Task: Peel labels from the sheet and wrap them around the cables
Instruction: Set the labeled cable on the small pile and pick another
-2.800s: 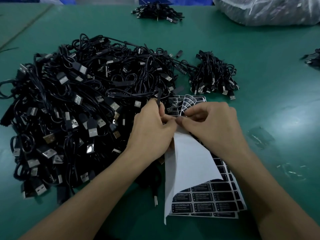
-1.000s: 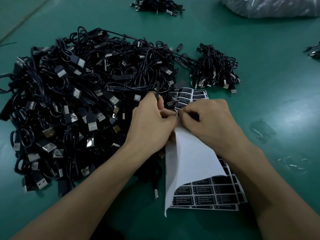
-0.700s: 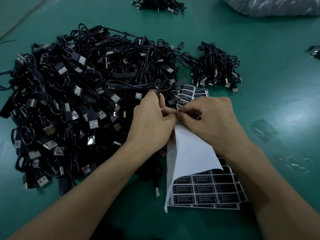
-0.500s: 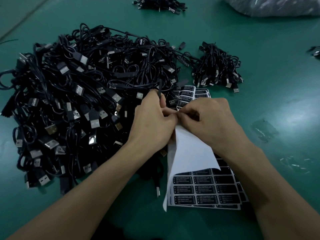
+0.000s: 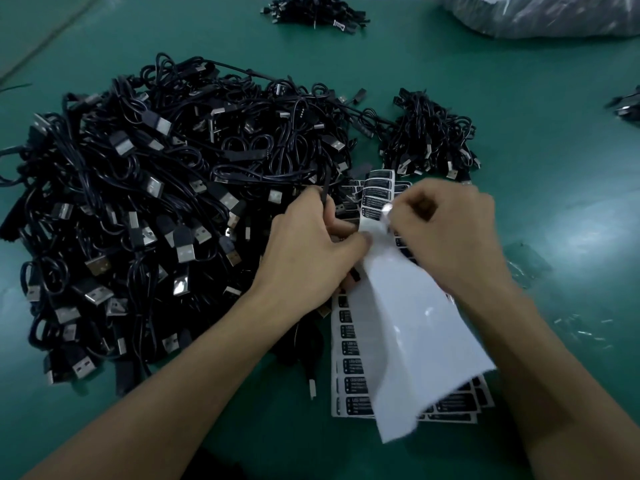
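A sheet of black labels (image 5: 360, 386) lies on the green table, its white backing (image 5: 415, 327) folded over towards me. My left hand (image 5: 304, 251) grips a thin black cable (image 5: 325, 188) and also pinches the sheet's fold. My right hand (image 5: 450, 233) is curled over the sheet and pinches at a label near the fold; its fingertips are blurred. The far end of the sheet (image 5: 379, 192) curls up behind my hands. A big heap of black USB cables (image 5: 166, 209) lies to the left.
A smaller cable bundle (image 5: 429, 140) sits behind the sheet. Another bundle (image 5: 311, 12) lies at the far edge, beside a clear plastic bag (image 5: 540, 12) at top right. Clear film scraps (image 5: 526, 261) lie to the right.
My right hand has pulled to the right and up, and the folded white backing has swung right, baring the left column of labels. The sheet's far end curls up higher.
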Demonstrator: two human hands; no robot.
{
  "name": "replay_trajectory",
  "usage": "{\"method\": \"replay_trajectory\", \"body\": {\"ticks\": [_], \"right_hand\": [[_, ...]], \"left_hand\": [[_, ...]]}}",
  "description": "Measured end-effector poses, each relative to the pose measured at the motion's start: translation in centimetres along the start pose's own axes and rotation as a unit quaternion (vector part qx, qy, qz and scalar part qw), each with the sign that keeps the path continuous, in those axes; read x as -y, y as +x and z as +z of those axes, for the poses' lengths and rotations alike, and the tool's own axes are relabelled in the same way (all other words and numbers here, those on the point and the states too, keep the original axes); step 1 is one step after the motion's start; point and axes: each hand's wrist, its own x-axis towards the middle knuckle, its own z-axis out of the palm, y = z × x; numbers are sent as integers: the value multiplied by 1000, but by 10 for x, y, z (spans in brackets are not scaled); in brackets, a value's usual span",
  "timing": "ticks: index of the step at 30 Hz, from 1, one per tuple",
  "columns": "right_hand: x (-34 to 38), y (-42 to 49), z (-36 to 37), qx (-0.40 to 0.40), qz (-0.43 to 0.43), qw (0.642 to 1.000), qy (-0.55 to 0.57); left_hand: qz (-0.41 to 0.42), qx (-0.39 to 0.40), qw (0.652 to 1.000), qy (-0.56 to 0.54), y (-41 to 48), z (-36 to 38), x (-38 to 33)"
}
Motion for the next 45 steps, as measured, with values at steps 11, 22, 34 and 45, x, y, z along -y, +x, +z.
{"method": "replay_trajectory", "body": {"ticks": [11, 22, 34, 45], "right_hand": [[-2, 5, -11, -51, 43, 985, 158], [9, -3, 6, 17, 51, 964, 260], [1, -1, 6, 24, 75, 954, 289], [9, 0, 0, 74, 156, 889, 425]], "left_hand": [[73, 65, 940, 326, -9, 6, -4], [-71, 22, 993, -89, 2, -6, -6], [-61, 42, 978, -193, 1, -7, -4], [-63, 20, 981, -181, -1, -8, -5]]}}
